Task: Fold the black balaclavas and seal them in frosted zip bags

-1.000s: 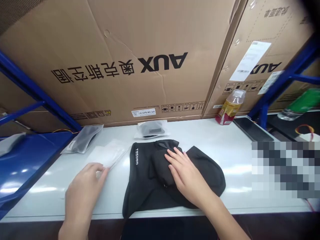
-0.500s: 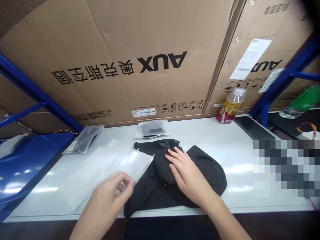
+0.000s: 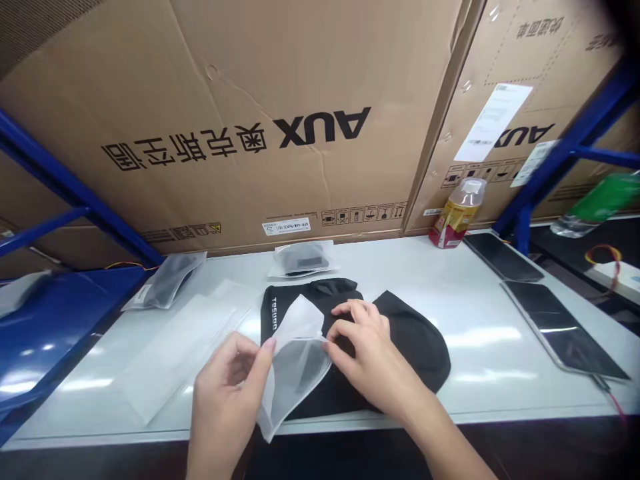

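Both hands are placed differently vs. ½ sec ago: L hand has the frosted bag farther over the black cloth, and R hand swaps its flat press on the cloth for the bag's rim. Meaning, prob.: bag gets opened, cloth no longer pinned flat.

Biggest first: AUX carton stands behind the desk. Cloth lies folded on the desk, near the front edge, white lettering at its L end. Loose bags lie flat to its L, approx. overlapping. Filled pouch sits just behind the cloth. Held bag is above the cloth's front-L part, tilted, mouth seemingly parted.

L grip: thumb + finger pinching bag's L side. R grip: pinching its R rim; can't tell if other fingers touch cloth.
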A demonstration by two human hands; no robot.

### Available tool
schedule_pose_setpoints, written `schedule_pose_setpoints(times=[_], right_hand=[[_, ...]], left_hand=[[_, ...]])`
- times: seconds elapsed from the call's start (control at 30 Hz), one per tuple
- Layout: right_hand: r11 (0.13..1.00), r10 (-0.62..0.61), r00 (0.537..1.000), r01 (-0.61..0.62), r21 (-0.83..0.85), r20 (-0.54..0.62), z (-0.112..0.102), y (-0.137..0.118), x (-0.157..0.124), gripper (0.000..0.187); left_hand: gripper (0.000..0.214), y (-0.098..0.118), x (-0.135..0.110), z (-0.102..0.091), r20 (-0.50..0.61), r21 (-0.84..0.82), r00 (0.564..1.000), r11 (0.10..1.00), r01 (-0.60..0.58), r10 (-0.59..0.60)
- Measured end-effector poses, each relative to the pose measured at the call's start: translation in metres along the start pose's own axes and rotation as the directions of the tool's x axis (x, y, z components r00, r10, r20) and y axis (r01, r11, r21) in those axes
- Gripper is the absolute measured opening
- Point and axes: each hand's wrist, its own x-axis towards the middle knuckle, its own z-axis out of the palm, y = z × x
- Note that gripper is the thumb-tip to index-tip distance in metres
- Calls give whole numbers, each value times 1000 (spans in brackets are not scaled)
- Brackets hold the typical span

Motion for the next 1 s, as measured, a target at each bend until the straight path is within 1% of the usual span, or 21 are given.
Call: schedule_pose_setpoints(times=[0.03, 0.07, 0.1, 0.17, 0.2, 0.23, 0.3, 0.4, 0.53, 0.6, 0.67, 0.7, 0.73, 0.77, 0.83, 0.87, 0.9, 0.93, 0.97, 1.0], right_hand=[[1000, -5, 1000, 4, 1, 30, -4, 3, 2, 21], [1000, 9, 1000, -8, -13, 25, -6, 7, 5, 20], [998, 43, 999, -44, -50, -20, -8, 12, 8, 21], [973, 134, 978, -160, -164, -163, -8, 23, 15, 36], [952, 166, 961, -214, -217, -220, -8, 29, 18, 43], [935, 181, 952, -245, -258, -249, -7, 34, 20, 47], [928, 180, 955, -245, -281, -238, -5, 39, 22, 49], [955, 179, 964, -219, -198, -198, -4, 33, 20, 48], [979, 199, 969, -205, -23, -148, -1, 13, 11, 45], [980, 195, 969, -186, 71, -151, -2, 8, 8, 46], [967, 197, 964, -160, 200, -180, -8, 10, 6, 48], [942, 213, 958, -148, 302, -194, -12, 13, 7, 51], [892, 243, 949, -138, 429, -199, -16, 17, 8, 55], [813, 280, 942, -130, 568, -184, -19, 21, 9, 60], [593, 334, 937, -123, 796, -104, -21, 26, 13, 66], [493, 343, 938, -131, 860, -54, -19, 28, 15, 66], [426, 345, 939, -141, 894, -17, -13, 28, 17, 64], [397, 344, 939, -151, 905, 6, -6, 28, 17, 61], [406, 345, 938, -159, 900, 10, 4, 27, 17, 58], [453, 349, 937, -163, 876, -6, 13, 27, 15, 56]], left_hand=[[37, 0, 3, -1, -30, 50, 998, 998, -49, 51], [35, -1, 6, -1, -32, 103, 993, 989, -109, 112], [33, -2, 8, -1, -6, 143, 984, 974, -175, 178], [31, -7, 13, 3, 87, 175, 957, 941, -289, 278], [30, -9, 15, 5, 126, 185, 945, 929, -321, 301], [30, -13, 17, 8, 154, 199, 938, 920, -338, 311], [30, -20, 20, 15, 174, 249, 937, 906, -341, 304], [27, -31, 23, 24, 168, 309, 948, 899, -310, 269], [28, -37, 24, 32, 182, 328, 955, 901, -282, 233], [28, -38, 23, 34, 192, 328, 955, 902, -280, 227], [27, -37, 24, 35, 197, 325, 954, 903, -281, 226], [28, -36, 24, 35, 198, 322, 954, 904, -281, 226], [28, -35, 24, 35, 198, 317, 954, 906, -280, 226], [28, -34, 24, 35, 200, 311, 953, 908, -280, 226], [28, -30, 24, 34, 212, 287, 951, 916, -281, 226], [27, -28, 24, 34, 222, 274, 948, 919, -284, 227], [24, -26, 24, 34, 230, 255, 947, 925, -281, 225], [20, -24, 24, 34, 234, 226, 948, 936, -270, 217], [17, -22, 23, 34, 231, 188, 951, 950, -249, 204], [16, -21, 23, 34, 218, 145, 958, 965, -221, 186]])
